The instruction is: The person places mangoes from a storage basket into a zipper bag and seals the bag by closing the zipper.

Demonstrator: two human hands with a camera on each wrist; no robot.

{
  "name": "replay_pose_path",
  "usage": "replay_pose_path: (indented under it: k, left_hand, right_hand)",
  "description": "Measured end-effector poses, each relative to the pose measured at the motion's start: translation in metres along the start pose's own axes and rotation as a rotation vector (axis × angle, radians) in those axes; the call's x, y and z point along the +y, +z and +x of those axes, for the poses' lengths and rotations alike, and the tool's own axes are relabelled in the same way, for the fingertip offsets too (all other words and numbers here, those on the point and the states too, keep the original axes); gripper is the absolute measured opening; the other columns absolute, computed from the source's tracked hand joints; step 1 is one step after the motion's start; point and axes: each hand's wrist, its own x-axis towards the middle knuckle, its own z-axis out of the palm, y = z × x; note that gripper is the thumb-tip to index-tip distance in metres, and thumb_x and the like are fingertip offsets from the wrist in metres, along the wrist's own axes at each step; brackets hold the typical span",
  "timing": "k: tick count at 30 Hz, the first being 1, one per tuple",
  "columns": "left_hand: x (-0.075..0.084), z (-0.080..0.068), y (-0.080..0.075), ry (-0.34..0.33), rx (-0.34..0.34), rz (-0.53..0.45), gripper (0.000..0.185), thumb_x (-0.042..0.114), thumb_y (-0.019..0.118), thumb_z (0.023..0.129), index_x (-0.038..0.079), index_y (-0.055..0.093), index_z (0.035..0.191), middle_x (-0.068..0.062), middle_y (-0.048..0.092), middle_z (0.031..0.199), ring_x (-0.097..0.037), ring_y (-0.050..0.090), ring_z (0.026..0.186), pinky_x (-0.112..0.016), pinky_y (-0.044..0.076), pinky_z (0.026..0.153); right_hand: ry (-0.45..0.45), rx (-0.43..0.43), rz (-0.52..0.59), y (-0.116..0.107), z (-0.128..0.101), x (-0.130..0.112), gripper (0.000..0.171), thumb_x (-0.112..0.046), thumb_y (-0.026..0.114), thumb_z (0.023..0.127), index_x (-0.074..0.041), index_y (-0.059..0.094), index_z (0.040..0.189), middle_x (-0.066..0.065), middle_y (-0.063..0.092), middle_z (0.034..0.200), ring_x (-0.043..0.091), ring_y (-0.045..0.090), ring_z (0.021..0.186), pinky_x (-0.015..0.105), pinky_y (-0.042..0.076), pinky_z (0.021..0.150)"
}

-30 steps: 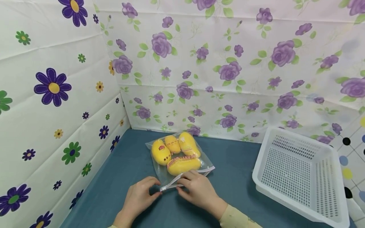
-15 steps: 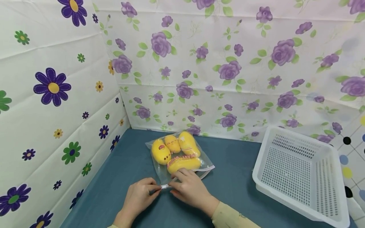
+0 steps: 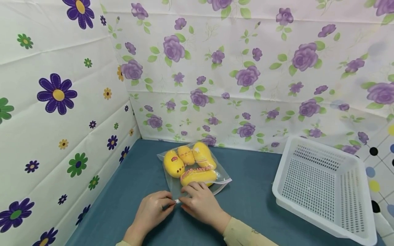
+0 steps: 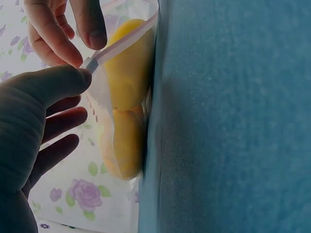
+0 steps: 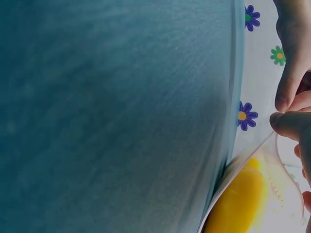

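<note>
A clear zip bag [image 3: 174, 188] with red print lies on the table, its mouth toward me. Inside are several yellow, mango-shaped items [image 3: 199, 177]. My left hand [image 3: 152, 210] pinches the left end of the bag's mouth between thumb and fingertips. In the left wrist view, a pale slider [image 4: 91, 64] sits on the zip strip right at the left thumb tip. Close beside it, my right hand [image 3: 203, 206] pinches the strip with thumb and fingertips. The right stretch of the mouth gapes. Parts of the strip are hidden behind the right fingers.
At the right stands a white perforated plastic basket [image 3: 311, 208]. The table has a blue-green cover [image 3: 249, 194]. Flower-printed sheets form the back wall [image 3: 221, 116] and the left wall [image 3: 101, 65].
My right hand has slid left along the bag's mouth to beside the left hand, leaving the right part of the mouth uncovered. The left hand and the yellow items have barely moved.
</note>
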Motion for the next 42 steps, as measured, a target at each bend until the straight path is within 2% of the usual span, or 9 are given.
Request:
replay_pose_path:
  k: [4, 7, 16, 25, 34, 42]
  left_hand:
    - [0.0002, 0.0007, 0.0001, 0.012, 0.014, -0.017, 0.026, 0.007, 0.101, 0.067, 0.019, 0.086, 0.085, 0.002, 0.079, 0.107, -0.012, 0.075, 0.094, -0.031, 0.061, 0.075]
    - [0.0005, 0.001, 0.0007, 0.011, 0.014, -0.014, 0.027, 0.006, 0.101, 0.067, 0.018, 0.086, 0.086, 0.0, 0.081, 0.108, -0.015, 0.077, 0.1, -0.032, 0.062, 0.075]
    - [0.0012, 0.0027, 0.0019, 0.016, 0.006, -0.021, 0.024, 0.007, 0.1, 0.07, 0.017, 0.086, 0.087, 0.006, 0.081, 0.091, -0.016, 0.079, 0.097, -0.032, 0.062, 0.076]
    - [0.0002, 0.0025, 0.003, 0.047, 0.018, -0.01, 0.026, 0.005, 0.099, 0.07, 0.017, 0.086, 0.088, 0.007, 0.08, 0.09, -0.014, 0.078, 0.097, -0.029, 0.061, 0.077]
    - [0.0003, 0.0016, 0.0044, 0.061, 0.026, -0.026, 0.026, 0.002, 0.098, 0.072, 0.017, 0.083, 0.087, 0.008, 0.078, 0.088, -0.016, 0.078, 0.098, -0.028, 0.061, 0.078]
    - [0.0001, 0.0025, 0.0044, 0.064, 0.031, -0.019, 0.026, 0.002, 0.096, 0.074, 0.019, 0.082, 0.087, 0.009, 0.078, 0.088, -0.014, 0.078, 0.098, -0.029, 0.061, 0.078]
  right_hand:
    - [0.011, 0.003, -0.022, 0.0028, 0.0001, -0.0014, 0.014, -0.036, 0.091, 0.087, -0.03, 0.084, 0.097, -0.007, 0.07, 0.116, 0.016, 0.06, 0.112, 0.037, 0.048, 0.094]
    - [0.015, 0.002, -0.033, 0.0049, 0.0004, -0.0022, 0.012, -0.036, 0.091, 0.087, -0.03, 0.085, 0.095, -0.007, 0.07, 0.114, 0.015, 0.06, 0.11, 0.037, 0.048, 0.093]
    - [0.03, -0.009, -0.065, 0.0067, 0.0028, -0.0041, 0.009, -0.035, 0.088, 0.09, -0.028, 0.086, 0.095, -0.009, 0.071, 0.107, 0.014, 0.061, 0.106, 0.036, 0.049, 0.092]
    - [0.031, -0.006, -0.077, 0.0062, 0.0041, -0.0045, 0.005, -0.034, 0.086, 0.092, -0.029, 0.085, 0.093, -0.01, 0.071, 0.103, 0.013, 0.061, 0.103, 0.035, 0.048, 0.09]
    - [0.024, 0.027, -0.078, 0.0073, 0.0057, -0.0052, 0.003, -0.031, 0.087, 0.09, -0.028, 0.085, 0.089, -0.009, 0.07, 0.098, 0.014, 0.06, 0.097, 0.035, 0.048, 0.087]
    - [0.022, 0.048, -0.088, 0.008, 0.0061, -0.0056, 0.005, -0.029, 0.089, 0.086, -0.027, 0.084, 0.085, -0.009, 0.069, 0.094, 0.014, 0.061, 0.096, 0.038, 0.049, 0.09]
